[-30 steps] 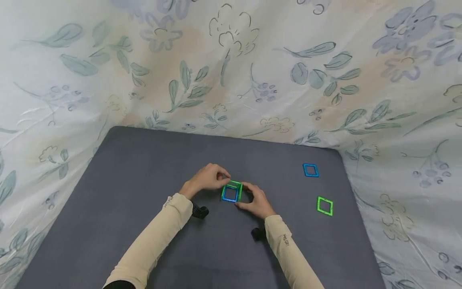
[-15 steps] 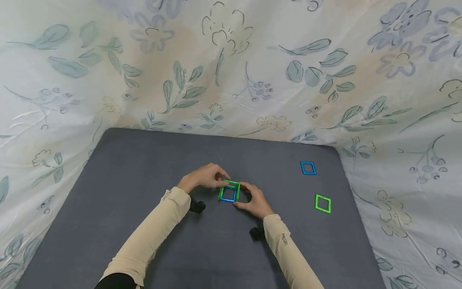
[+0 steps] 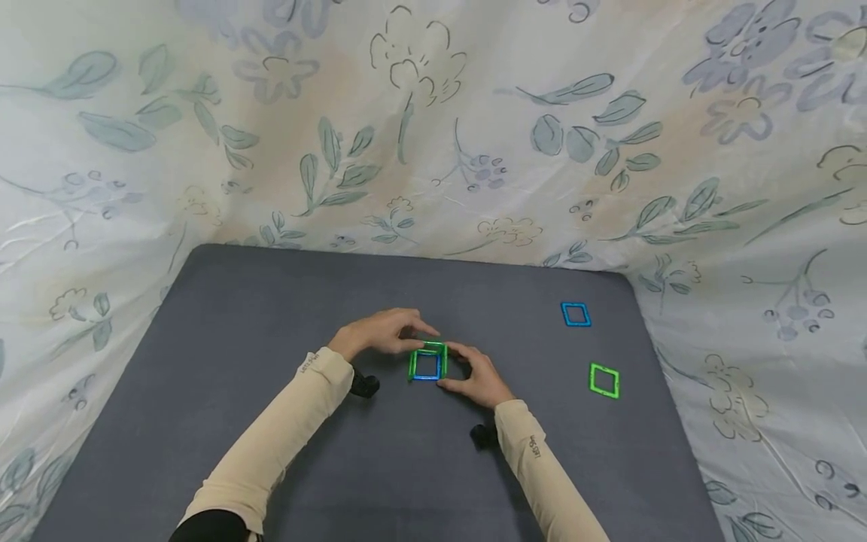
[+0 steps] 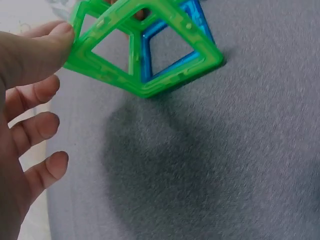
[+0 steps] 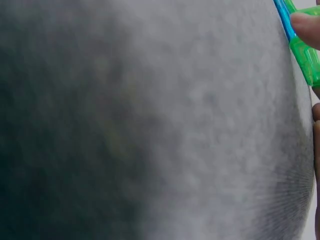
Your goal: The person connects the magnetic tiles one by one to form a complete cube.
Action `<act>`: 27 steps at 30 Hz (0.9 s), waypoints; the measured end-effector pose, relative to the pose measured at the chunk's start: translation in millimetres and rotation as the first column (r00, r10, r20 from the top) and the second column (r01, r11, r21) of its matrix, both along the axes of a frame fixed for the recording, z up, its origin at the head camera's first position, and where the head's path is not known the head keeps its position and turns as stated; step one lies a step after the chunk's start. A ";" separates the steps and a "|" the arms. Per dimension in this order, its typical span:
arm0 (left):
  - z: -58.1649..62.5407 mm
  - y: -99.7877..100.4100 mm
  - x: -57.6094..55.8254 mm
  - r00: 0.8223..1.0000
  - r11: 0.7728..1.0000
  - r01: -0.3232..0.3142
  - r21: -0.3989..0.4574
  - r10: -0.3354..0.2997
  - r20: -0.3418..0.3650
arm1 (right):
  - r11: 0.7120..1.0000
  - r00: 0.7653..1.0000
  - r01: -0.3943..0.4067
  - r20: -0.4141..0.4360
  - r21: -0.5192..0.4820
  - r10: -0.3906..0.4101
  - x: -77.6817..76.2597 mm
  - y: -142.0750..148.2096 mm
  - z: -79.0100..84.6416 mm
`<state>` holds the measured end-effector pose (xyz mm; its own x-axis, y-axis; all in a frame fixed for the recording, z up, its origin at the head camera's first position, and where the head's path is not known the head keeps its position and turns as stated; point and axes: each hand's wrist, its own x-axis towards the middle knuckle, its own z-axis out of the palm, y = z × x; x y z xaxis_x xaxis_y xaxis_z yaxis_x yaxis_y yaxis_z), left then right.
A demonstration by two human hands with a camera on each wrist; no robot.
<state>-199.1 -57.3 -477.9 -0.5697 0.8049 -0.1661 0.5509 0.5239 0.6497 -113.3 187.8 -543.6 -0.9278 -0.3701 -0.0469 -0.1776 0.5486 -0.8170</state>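
Note:
Near the table's middle stands a small box shape of joined square magnetic tiles, green at the sides and back. A blue magnetic tile (image 3: 427,378) shows at its front in the head view. My left hand (image 3: 386,331) pinches the upper back-left corner; in the left wrist view its thumb lies on a green magnetic tile (image 4: 105,76), its other fingers spread apart. My right hand (image 3: 479,378) holds the right side between thumb and fingers. The right wrist view catches only the thumb (image 5: 307,29) on a green tile corner (image 5: 305,60), at the edge.
Two loose square magnetic tiles lie flat on the right of the grey table (image 3: 271,301): a blue one (image 3: 566,315) farther back, a green one (image 3: 593,380) nearer. A flowered cloth (image 3: 433,188) hangs behind the table and at its sides.
The head view has shifted slightly. My left index finger reaches a little farther right over the back of the box. My right hand keeps its hold; the loose tiles have not moved.

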 end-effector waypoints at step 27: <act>-13.2 -17.2 20.7 0.994 0.998 -0.048 0.040 0.051 -0.095 | 0.998 0.998 0.049 -0.028 0.041 -0.048 -13.6 7.2 1.7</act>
<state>-178.4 -74.5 -491.1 -0.6209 0.7800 -0.0786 0.5857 0.5282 0.6148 -126.9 195.1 -541.9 -0.9459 -0.3226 -0.0357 -0.1718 0.5910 -0.7882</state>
